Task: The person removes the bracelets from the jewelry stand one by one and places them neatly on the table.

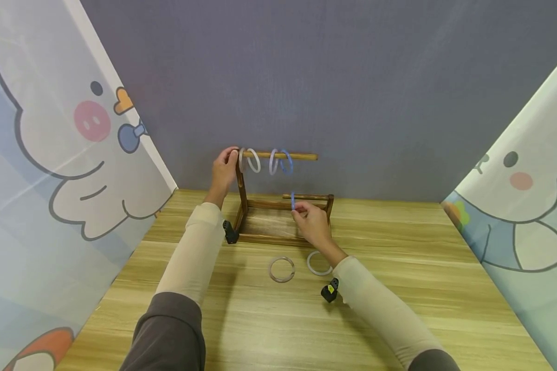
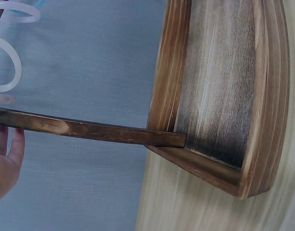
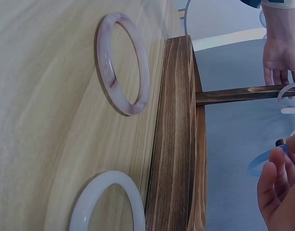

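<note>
At the top of the tall upright post of a brown wooden bangle rack [image 1: 242, 188], my left hand [image 1: 223, 174] grips the wood. Pinched by my right hand [image 1: 313, 222] is a blue bangle [image 1: 293, 201], seen nearly edge-on beside the lower bar [image 1: 308, 197]; I cannot tell whether that bar's end passes through it. Several bangles hang from the upper bar [image 1: 304, 156]: a greyish one by the post, a white bangle [image 1: 255, 161], a lavender bangle [image 1: 273, 162] and another blue bangle [image 1: 287, 162].
On the wooden table [image 1: 269, 319], in front of the rack, lie a marbled pinkish bangle [image 3: 105, 62] and a white bangle [image 3: 89, 199], partly behind my right wrist in the head view. A grey wall [image 1: 353, 103] stands behind; cartoon-printed panels flank both sides.
</note>
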Motion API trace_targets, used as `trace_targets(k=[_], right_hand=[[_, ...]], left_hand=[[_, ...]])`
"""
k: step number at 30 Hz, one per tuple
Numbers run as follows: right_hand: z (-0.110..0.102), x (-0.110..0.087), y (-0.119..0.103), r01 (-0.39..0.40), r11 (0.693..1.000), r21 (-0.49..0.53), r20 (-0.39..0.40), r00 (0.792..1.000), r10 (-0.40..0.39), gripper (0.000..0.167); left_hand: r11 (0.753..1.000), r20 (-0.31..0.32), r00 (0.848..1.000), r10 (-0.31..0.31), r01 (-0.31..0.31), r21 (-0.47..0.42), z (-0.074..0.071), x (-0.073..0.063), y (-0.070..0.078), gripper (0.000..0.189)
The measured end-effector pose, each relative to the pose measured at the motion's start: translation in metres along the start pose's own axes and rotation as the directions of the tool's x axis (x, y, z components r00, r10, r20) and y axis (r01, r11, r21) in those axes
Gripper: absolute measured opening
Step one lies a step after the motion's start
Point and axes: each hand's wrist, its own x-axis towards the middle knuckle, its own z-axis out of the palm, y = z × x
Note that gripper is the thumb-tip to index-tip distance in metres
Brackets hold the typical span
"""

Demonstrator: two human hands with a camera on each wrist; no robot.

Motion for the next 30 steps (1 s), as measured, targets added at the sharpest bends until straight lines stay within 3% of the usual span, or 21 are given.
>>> trace_targets(k=[9,20,30], right_hand=[[0.006,0.002,0.000,0.010,0.999,0.036,0.025,1.000,-0.011,0.018],[0.014,0.007,-0.009,0.060,0.997,0.039,0.028,0.998,-0.061,0.018],[0.019,0.008,-0.015,0.040,0.998,0.045,0.074,0.996,-0.043,0.019]], left_hand=[[0.999,0.016,0.999,-0.036,0.036,0.010,-0.001,-0.001,-0.002,0.040],[1.000,0.010,1.000,-0.016,0.015,0.023,-0.002,0.001,-0.002,0.042],[1.000,0.022,1.000,-0.013,0.012,0.021,-0.002,0.001,0.000,0.042]])
